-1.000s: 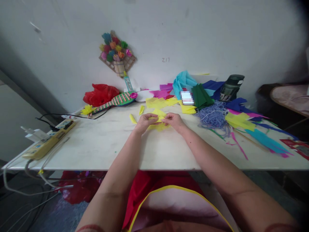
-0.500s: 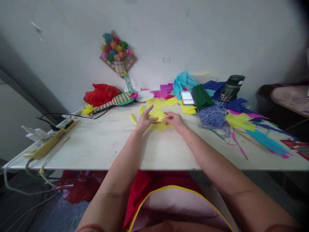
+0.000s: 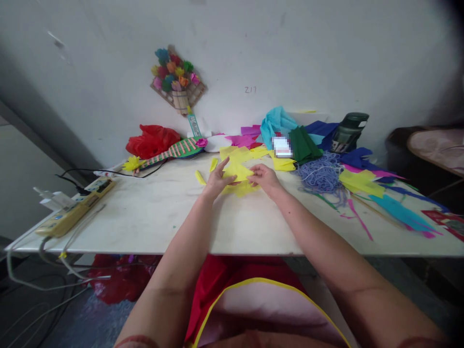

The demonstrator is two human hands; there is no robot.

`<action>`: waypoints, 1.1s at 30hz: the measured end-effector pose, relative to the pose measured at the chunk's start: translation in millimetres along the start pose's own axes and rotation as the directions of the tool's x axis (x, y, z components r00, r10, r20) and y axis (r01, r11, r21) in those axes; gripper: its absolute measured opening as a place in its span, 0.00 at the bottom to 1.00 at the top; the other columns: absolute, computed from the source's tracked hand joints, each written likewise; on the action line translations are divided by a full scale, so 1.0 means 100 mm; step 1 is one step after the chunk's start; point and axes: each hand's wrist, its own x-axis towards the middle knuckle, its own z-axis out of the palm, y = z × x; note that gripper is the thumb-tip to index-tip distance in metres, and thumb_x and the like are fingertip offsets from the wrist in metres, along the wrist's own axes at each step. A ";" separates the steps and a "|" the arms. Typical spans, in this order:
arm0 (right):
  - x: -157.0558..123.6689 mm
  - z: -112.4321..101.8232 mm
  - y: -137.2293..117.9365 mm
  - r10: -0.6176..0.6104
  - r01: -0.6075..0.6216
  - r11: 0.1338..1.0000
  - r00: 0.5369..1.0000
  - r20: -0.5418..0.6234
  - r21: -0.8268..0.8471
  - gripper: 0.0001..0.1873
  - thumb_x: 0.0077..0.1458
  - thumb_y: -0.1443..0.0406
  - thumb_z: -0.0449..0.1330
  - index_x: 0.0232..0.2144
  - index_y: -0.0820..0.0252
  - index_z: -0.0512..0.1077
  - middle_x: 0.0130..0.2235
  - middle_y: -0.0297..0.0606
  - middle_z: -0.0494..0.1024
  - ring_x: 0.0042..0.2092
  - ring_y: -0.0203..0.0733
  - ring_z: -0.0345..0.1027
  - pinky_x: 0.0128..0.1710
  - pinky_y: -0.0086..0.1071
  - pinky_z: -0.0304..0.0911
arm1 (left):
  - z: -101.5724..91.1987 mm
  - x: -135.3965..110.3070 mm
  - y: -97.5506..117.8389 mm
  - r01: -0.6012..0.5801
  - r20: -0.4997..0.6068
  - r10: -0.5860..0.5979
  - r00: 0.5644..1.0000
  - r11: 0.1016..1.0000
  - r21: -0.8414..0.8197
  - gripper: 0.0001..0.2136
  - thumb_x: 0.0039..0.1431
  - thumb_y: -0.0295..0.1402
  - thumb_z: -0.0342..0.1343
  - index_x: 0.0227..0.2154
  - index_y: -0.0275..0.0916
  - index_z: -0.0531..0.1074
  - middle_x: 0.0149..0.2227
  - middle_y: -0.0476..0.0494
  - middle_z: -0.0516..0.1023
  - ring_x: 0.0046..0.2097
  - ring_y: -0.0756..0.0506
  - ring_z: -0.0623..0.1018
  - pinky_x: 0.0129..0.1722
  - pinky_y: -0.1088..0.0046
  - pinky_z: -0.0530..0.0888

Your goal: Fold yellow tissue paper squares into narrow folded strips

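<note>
Between my hands is a thin yellow paper piece [image 3: 237,172], raised a little off the white table [image 3: 188,212]. My left hand [image 3: 217,180] pinches its left side with the thumb, while the index finger points up and away. At its right edge, the fingertips of my right hand [image 3: 265,179] close on the paper. More yellow paper [image 3: 234,153] lies just behind and beneath. To the left of my left hand rest two small folded yellow strips [image 3: 200,178].
A purple yarn tangle [image 3: 319,174], green folded paper [image 3: 304,146] and a dark bottle [image 3: 350,133] stand at the right. Along the back left lie a red plastic bag [image 3: 152,140] and a green striped craft piece [image 3: 177,151]. A power strip [image 3: 76,208] occupies the left edge.
My right hand has shifted slightly right along the yellow paper, whose right corner now shows more. My left hand stays nearly in place.
</note>
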 end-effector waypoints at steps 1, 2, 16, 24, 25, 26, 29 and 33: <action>-0.01 -0.01 -0.02 -0.002 0.001 1.000 1.000 0.010 0.012 0.22 0.33 0.60 0.66 0.34 0.59 0.65 0.23 0.28 0.69 0.24 0.33 0.65 0.21 0.26 0.61 | 0.00 0.00 0.00 -0.009 0.009 0.009 1.000 1.000 0.013 0.43 0.38 0.31 0.64 0.59 0.44 0.50 0.40 0.44 0.75 0.37 0.47 0.75 0.41 0.65 0.73; -0.01 -0.02 -0.03 0.005 -0.005 1.000 1.000 0.016 0.026 0.24 0.35 0.59 0.65 0.37 0.58 0.65 0.25 0.29 0.70 0.25 0.33 0.66 0.21 0.26 0.62 | 0.00 -0.01 0.01 -0.016 0.021 0.015 1.000 1.000 0.025 0.43 0.38 0.31 0.64 0.59 0.44 0.50 0.40 0.43 0.75 0.37 0.47 0.76 0.41 0.65 0.73; -0.01 -0.04 0.05 0.221 -0.215 0.975 0.962 0.163 -0.053 0.16 0.31 0.59 0.67 0.19 0.62 0.67 0.15 0.29 0.66 0.16 0.29 0.56 0.14 0.24 0.53 | 0.06 -0.08 0.03 0.061 0.190 -0.080 0.979 0.993 0.100 0.38 0.43 0.37 0.61 0.58 0.42 0.52 0.34 0.43 0.77 0.30 0.47 0.77 0.35 0.68 0.74; -0.02 -0.03 0.01 0.167 -0.164 0.986 0.981 0.098 -0.038 0.16 0.31 0.58 0.67 0.18 0.62 0.66 0.17 0.30 0.69 0.18 0.30 0.60 0.16 0.25 0.54 | -0.01 -0.03 -0.04 0.220 0.107 -0.243 0.964 0.957 0.191 0.21 0.43 0.49 0.57 0.27 0.32 0.67 0.18 0.43 0.73 0.18 0.48 0.73 0.17 0.75 0.68; -0.02 -0.02 0.01 0.160 -0.158 0.987 0.982 0.096 -0.033 0.16 0.31 0.58 0.67 0.18 0.62 0.66 0.17 0.31 0.69 0.19 0.31 0.61 0.16 0.25 0.55 | -0.01 -0.03 -0.04 0.213 0.114 -0.239 0.964 0.955 0.206 0.20 0.42 0.47 0.59 0.24 0.32 0.67 0.17 0.44 0.72 0.17 0.49 0.72 0.17 0.76 0.68; -0.02 -0.02 0.01 0.156 -0.154 0.988 0.983 0.095 -0.027 0.16 0.31 0.58 0.67 0.18 0.62 0.66 0.18 0.31 0.70 0.19 0.32 0.62 0.16 0.25 0.55 | -0.01 -0.03 -0.04 0.196 0.123 -0.226 0.966 0.956 0.219 0.19 0.41 0.46 0.60 0.23 0.32 0.67 0.17 0.44 0.72 0.17 0.50 0.71 0.17 0.76 0.68; -0.02 -0.01 0.01 0.148 -0.147 0.989 0.984 0.101 -0.015 0.16 0.31 0.58 0.67 0.19 0.62 0.66 0.19 0.32 0.70 0.20 0.32 0.63 0.17 0.25 0.55 | -0.01 -0.04 -0.03 0.112 0.149 -0.149 0.978 0.966 0.233 0.17 0.41 0.44 0.61 0.22 0.33 0.66 0.17 0.46 0.72 0.16 0.51 0.70 0.17 0.76 0.68; -0.02 -0.02 0.01 0.130 -0.130 0.992 0.985 0.111 -0.010 0.16 0.32 0.59 0.67 0.19 0.62 0.65 0.18 0.30 0.70 0.19 0.31 0.62 0.17 0.25 0.56 | -0.01 -0.06 0.00 0.092 0.186 -0.131 0.974 0.974 0.205 0.18 0.43 0.45 0.59 0.25 0.32 0.68 0.19 0.43 0.73 0.19 0.50 0.72 0.19 0.76 0.69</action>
